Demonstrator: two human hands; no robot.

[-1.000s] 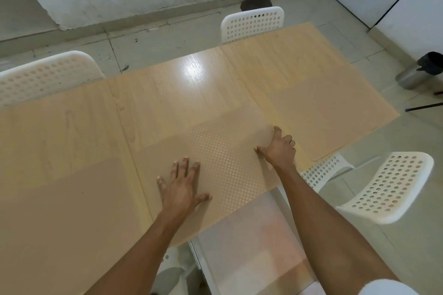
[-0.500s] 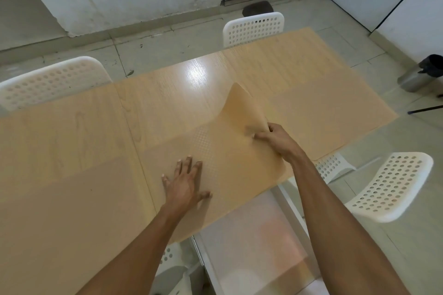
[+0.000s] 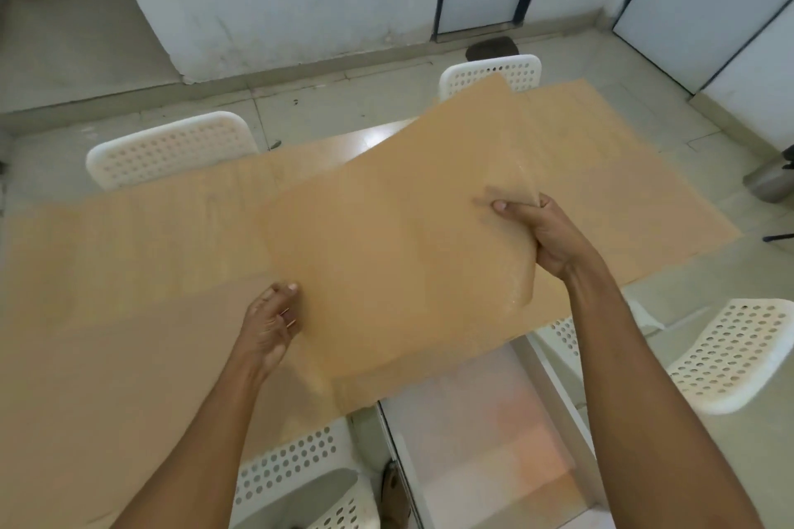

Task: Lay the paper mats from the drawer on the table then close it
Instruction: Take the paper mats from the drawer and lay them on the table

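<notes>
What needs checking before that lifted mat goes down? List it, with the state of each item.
1. Right hand grips the lifted mat at its right edge: ok.
2. Left hand has the mat's left edge: ok, fingers sit at the edge, though the grip itself is partly hidden.
3. Mat flat and uncreased: not ok, it is raised and curled near the right hand.
4. Bare table to the left for laying it: ok.
5. Drawer closed: not ok, it stands open below the table edge.
6. More mats left in the drawer: cannot tell.
</notes>
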